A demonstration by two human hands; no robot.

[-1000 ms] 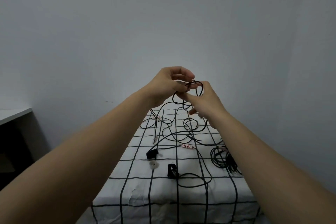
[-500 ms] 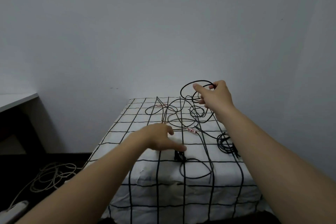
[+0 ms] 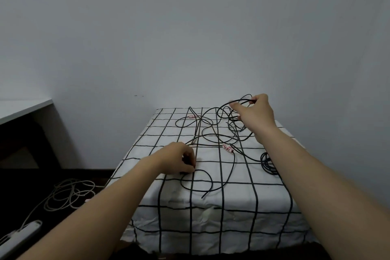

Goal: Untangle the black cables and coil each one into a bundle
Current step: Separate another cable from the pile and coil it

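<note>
Thin black cables (image 3: 213, 137) lie tangled across a table covered with a white cloth with a black grid (image 3: 232, 198). My right hand (image 3: 256, 115) is raised over the far right corner, pinching a lifted loop of black cable (image 3: 236, 102). My left hand (image 3: 179, 159) rests on the cloth near the middle, its fingers closed on a black plug end where a cable loop (image 3: 197, 181) begins. A coiled black bundle (image 3: 267, 163) lies at the right edge, partly behind my right forearm. Pink tags (image 3: 227, 148) mark the cables.
A grey wall stands right behind the table. On the dark floor at the left lie a loose white cable (image 3: 67, 194) and a white power strip (image 3: 20, 236). A white shelf edge (image 3: 23, 106) juts in at the far left.
My hands have parted. The left dropped from the raised loop to the cloth and closed on the plug end. The right carried the loop to the far right.
</note>
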